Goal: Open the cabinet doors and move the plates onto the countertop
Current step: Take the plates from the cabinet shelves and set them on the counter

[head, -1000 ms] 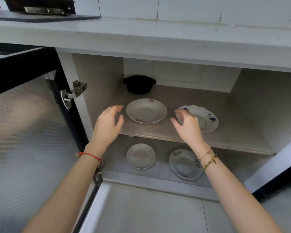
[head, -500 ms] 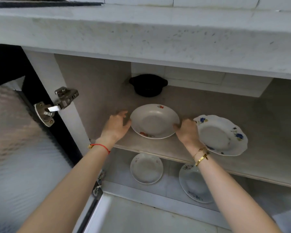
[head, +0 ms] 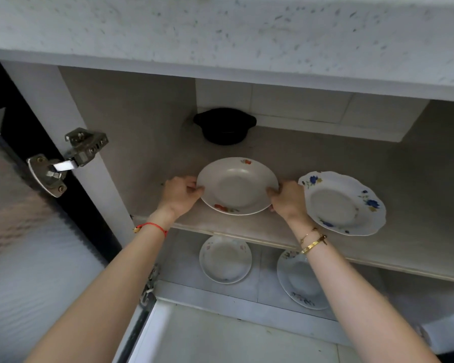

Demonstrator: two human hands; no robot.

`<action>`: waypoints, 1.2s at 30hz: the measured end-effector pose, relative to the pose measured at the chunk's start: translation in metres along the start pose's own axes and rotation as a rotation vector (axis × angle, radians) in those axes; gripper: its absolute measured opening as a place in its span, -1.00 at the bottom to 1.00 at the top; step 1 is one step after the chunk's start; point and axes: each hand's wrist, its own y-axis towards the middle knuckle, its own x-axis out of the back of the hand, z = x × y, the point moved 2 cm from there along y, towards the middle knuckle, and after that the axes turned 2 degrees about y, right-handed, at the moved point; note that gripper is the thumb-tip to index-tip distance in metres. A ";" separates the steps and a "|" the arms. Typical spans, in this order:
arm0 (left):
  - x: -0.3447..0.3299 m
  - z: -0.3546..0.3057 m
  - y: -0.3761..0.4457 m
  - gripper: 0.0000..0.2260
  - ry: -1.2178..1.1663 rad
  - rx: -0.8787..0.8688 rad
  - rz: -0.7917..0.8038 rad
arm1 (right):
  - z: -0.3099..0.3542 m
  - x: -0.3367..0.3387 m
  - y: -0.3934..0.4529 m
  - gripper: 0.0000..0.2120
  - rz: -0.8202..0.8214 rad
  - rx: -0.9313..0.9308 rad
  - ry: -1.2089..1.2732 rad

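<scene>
Doors are open. My left hand (head: pixel 180 196) and right hand (head: pixel 286 199) grip the red-flowered plate (head: pixel 237 186); all four plates remain inside.

A black two-handled pot (head: pixel 225 126) sits at the back edge of the upper shelf (head: pixel 286 158), against the pale tiled back wall (head: pixel 299 106). A metal hinge (head: pixel 66 161) is fixed to the white left post (head: pixel 71 132). Light floor tiles (head: pixel 220 336) lie below

Right arm (head: pixel 351 284) hides part of lower right plate (head: pixel 296 281).
</scene>
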 end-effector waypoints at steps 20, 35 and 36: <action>0.049 -0.028 -0.151 -0.74 -0.329 0.078 -0.196 | 0.014 0.040 -0.151 -0.89 -0.169 0.044 0.189; 0.246 -0.156 -0.356 -0.77 -0.328 0.349 -0.121 | 0.158 0.208 -0.364 -0.82 0.012 -0.097 0.208; 0.261 -0.168 -0.367 -0.77 -0.326 0.350 -0.114 | 0.169 0.223 -0.377 -0.81 0.015 -0.105 0.206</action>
